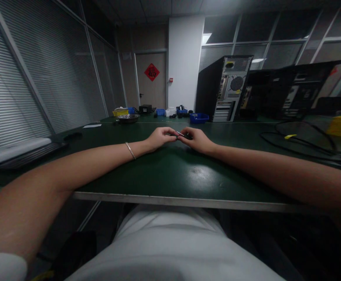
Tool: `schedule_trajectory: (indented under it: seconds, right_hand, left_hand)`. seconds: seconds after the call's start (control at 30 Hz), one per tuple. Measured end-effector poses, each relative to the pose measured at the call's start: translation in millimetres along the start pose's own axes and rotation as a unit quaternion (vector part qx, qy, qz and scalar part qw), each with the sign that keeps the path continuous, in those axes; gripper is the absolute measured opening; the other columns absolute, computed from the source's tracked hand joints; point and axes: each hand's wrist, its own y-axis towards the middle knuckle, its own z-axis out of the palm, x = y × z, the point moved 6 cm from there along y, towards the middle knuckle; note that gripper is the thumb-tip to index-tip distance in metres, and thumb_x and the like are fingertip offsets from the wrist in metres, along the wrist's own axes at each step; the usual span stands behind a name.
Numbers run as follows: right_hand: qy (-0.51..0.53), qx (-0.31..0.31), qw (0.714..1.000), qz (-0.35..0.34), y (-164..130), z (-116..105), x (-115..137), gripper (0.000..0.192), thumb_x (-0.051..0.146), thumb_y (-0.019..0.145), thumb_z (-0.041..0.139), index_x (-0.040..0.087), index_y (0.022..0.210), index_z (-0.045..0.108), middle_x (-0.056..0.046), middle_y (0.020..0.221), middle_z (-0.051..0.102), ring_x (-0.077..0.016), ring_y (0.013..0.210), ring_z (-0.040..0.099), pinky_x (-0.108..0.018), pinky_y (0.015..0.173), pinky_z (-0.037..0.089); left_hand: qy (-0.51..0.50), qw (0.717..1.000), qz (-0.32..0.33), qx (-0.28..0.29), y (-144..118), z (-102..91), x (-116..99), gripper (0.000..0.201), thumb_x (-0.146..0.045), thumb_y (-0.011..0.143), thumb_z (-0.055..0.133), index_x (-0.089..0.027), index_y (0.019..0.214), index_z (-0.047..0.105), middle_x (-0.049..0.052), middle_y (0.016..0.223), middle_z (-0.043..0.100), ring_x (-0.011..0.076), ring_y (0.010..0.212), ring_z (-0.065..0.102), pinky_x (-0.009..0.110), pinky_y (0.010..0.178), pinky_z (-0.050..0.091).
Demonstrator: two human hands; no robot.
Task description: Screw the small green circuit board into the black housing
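Note:
Both my arms reach far out over a dark green table [164, 171]. My left hand [158, 137], with a thin bracelet on its wrist, and my right hand [196, 139] meet at the middle of the table. Between their fingertips they pinch a small dark part [181, 135] with a thin shiny metal piece on it. It is too small and too far off to name. The fingers of both hands are closed on it, and most of it is hidden by them.
A computer tower [226, 88] stands at the back right beside dark equipment and black cables [299, 144]. Blue bins [199, 117], a metal bowl [128, 118] and a yellow box [120, 112] sit along the far edge. A keyboard [18, 150] lies at left.

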Motion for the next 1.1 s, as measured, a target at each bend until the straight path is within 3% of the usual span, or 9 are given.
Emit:
schedule_trajectory:
  seconds: [0.23, 0.43, 0.8, 1.1]
  right_hand:
    - [0.011, 0.019, 1.000, 0.011, 0, 1, 2, 0.025, 0.034, 0.083, 0.059, 0.015, 0.097, 0.068, -0.006, 0.086, 0.069, -0.0180, 0.074, 0.060, -0.027, 0.064, 0.043]
    - [0.020, 0.032, 0.999, 0.011, 1, 4, 3, 0.023, 0.032, 0.083, 0.059, 0.015, 0.095, 0.067, -0.003, 0.078, 0.066, -0.0166, 0.069, 0.057, -0.026, 0.061, 0.042]
    - [0.011, 0.016, 0.999, 0.031, 3, 6, -5, 0.024, 0.035, 0.083, 0.060, 0.016, 0.098, 0.061, -0.008, 0.095, 0.066, -0.0185, 0.076, 0.058, -0.028, 0.065, 0.043]
    - [-0.003, 0.031, 0.999, 0.031, 1, 3, 3, 0.025, 0.038, 0.083, 0.056, 0.015, 0.088, 0.064, -0.003, 0.074, 0.062, -0.0160, 0.065, 0.052, -0.026, 0.057, 0.038]
  left_hand:
    - [0.006, 1.000, -0.003, 0.002, -1, 0.8, -3, 0.020, -0.013, 0.067, 0.073, -0.010, 0.086, 0.069, 0.009, 0.090, 0.070, 0.0182, 0.085, 0.063, 0.037, 0.083, 0.048]
    - [-0.015, 1.000, 0.011, -0.006, 2, -2.1, 5, 0.028, -0.009, 0.065, 0.072, -0.011, 0.092, 0.064, 0.008, 0.093, 0.069, 0.0183, 0.090, 0.064, 0.037, 0.088, 0.047]
    - [-0.038, 0.999, 0.026, -0.026, 3, -6.1, 6, 0.028, -0.010, 0.064, 0.075, -0.011, 0.090, 0.063, 0.006, 0.093, 0.067, 0.0165, 0.091, 0.063, 0.037, 0.093, 0.044]
    - [-0.033, 0.999, 0.022, -0.015, 4, -4.1, 7, 0.025, -0.014, 0.063, 0.076, -0.012, 0.085, 0.064, 0.003, 0.086, 0.067, 0.0152, 0.085, 0.063, 0.035, 0.088, 0.046]
